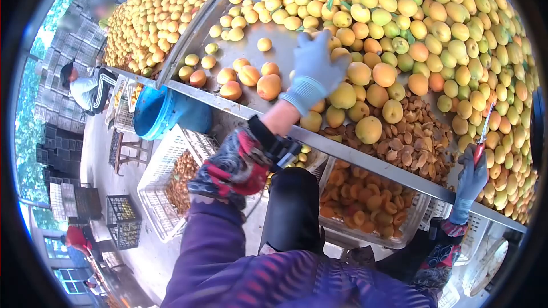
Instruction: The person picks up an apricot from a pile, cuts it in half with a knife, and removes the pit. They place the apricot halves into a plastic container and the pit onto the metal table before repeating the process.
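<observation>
My left hand (317, 68), in a grey glove, reaches over the metal table (274, 34) at the edge of a heap of apricots (365, 0). Its fingers look apart and bent downward, partly hidden, with apricots just beside them. My right hand (472, 178), gloved too, is closed around the red handle of a knife (483, 137), whose thin blade points up and away. Between the hands lies a pile of brown apricot pits (414, 134). Several loose apricots (248, 75) sit left of my left hand.
Below the table edge stands a crate of halved apricots (365, 197). To the left are a white crate of pits (151, 194), a blue bucket (151, 113) and black crates (123, 222). A seated person (85, 88) is at the far left, near another apricot heap (165, 11).
</observation>
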### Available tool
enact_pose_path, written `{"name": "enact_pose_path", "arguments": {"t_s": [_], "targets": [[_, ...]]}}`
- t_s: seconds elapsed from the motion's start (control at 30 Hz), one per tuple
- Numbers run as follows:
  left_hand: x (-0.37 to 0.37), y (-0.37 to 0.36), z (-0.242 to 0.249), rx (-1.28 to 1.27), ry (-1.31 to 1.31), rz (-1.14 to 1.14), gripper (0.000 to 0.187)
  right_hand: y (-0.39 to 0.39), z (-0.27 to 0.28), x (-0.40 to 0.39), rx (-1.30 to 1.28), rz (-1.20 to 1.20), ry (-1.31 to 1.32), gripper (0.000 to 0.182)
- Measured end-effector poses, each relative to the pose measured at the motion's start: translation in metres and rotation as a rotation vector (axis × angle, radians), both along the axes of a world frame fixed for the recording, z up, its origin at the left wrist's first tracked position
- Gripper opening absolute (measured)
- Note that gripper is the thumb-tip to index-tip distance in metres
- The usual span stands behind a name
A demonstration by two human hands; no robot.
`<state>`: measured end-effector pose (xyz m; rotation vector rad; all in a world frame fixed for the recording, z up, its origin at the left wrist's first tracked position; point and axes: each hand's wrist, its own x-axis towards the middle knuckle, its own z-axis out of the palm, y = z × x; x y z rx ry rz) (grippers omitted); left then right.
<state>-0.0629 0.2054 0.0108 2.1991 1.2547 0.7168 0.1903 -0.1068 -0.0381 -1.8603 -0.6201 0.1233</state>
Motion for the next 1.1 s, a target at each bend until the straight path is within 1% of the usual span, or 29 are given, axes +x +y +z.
{"name": "enact_pose_path", "arguments": {"t_s": [0.07,0.1,0.17,0.2,0.23,0.3,0.33,0.37,0.43,0.47,0.5,0.53,0.57,0.6,0.63,0.7,0.73,0.77,0.83,0.87,0.9,0.97,1.03,1.07,1.1], "targets": [[0.016,-0.025,-0.004,0.113,0.102,-0.070,0.057,0.000,0.001,0.000,-0.004,-0.018,0.022,0.018],[0.021,-0.035,-0.008,0.116,0.099,-0.067,0.057,0.000,0.000,0.000,-0.007,-0.045,0.051,0.019],[0.028,-0.052,-0.012,0.439,0.278,-0.089,0.061,-0.001,-0.004,-0.003,0.023,-0.011,0.016,0.019],[0.029,-0.056,-0.013,0.417,0.216,-0.136,0.056,-0.003,-0.006,-0.005,0.050,0.018,-0.015,0.019],[0.027,-0.060,-0.011,0.415,0.217,-0.143,0.056,-0.005,-0.006,-0.009,0.047,0.013,-0.013,0.019],[0.022,-0.066,-0.008,0.380,-0.068,-0.284,0.050,-0.006,-0.003,-0.016,0.076,0.008,0.035,0.020],[0.018,-0.071,-0.005,0.405,-0.231,-0.311,0.042,-0.010,0.001,-0.018,0.019,0.024,0.059,0.022],[0.010,-0.071,-0.003,0.401,-0.238,-0.321,0.042,-0.011,0.003,-0.020,0.016,0.023,0.046,0.024],[-0.015,-0.064,0.002,0.371,-0.351,-0.342,0.033,-0.011,-0.003,-0.024,0.209,0.007,0.053,0.024],[-0.030,-0.059,0.000,0.295,-0.409,-0.278,0.029,-0.014,0.009,-0.029,0.148,0.017,0.071,0.024],[-0.045,-0.050,-0.006,0.209,-0.470,-0.227,0.025,-0.016,0.001,-0.026,0.145,-0.032,-0.047,0.023],[-0.067,-0.031,-0.018,0.164,-0.473,-0.253,0.024,-0.016,0.011,-0.033,0.177,-0.032,0.029,0.020],[-0.075,-0.033,-0.007,0.107,-0.412,-0.129,0.024,-0.014,0.013,-0.037,0.264,-0.019,0.002,0.017],[-0.085,-0.029,-0.007,0.157,-0.274,-0.116,0.026,-0.016,0.017,-0.041,0.195,-0.060,-0.038,0.017],[-0.095,-0.024,-0.009,0.217,-0.135,-0.094,0.027,-0.016,0.018,-0.042,0.232,-0.049,-0.008,0.018],[-0.114,-0.010,-0.029,0.138,0.012,-0.045,0.032,-0.015,0.019,-0.041,0.333,-0.001,0.141,0.018],[-0.115,-0.011,-0.033,0.041,-0.057,-0.080,0.029,-0.014,0.019,-0.042,0.397,0.010,0.187,0.019],[-0.105,-0.022,-0.020,0.048,-0.062,-0.100,0.029,-0.013,0.019,-0.042,0.460,0.025,0.234,0.019],[-0.088,-0.045,0.005,-0.264,-0.264,-0.090,0.026,-0.013,0.022,-0.044,0.488,0.030,0.256,0.020],[-0.081,-0.046,0.010,-0.201,-0.276,-0.184,0.024,-0.012,0.024,-0.046,0.486,0.018,0.267,0.020],[-0.070,-0.050,0.016,-0.200,-0.272,-0.187,0.024,-0.011,0.026,-0.046,0.485,0.010,0.279,0.021],[-0.032,-0.069,0.029,0.300,-0.320,-0.536,0.024,-0.011,0.025,-0.047,0.490,0.010,0.292,0.022],[0.013,-0.075,0.027,-0.109,-0.376,-0.517,0.026,-0.011,0.024,-0.048,0.565,0.043,0.285,0.024],[0.036,-0.080,0.026,-0.046,-0.297,-0.542,0.028,-0.012,0.024,-0.047,0.502,0.026,0.233,0.029],[0.058,-0.084,0.024,0.018,-0.218,-0.567,0.031,-0.012,0.026,-0.048,0.507,0.016,0.233,0.029]]}}
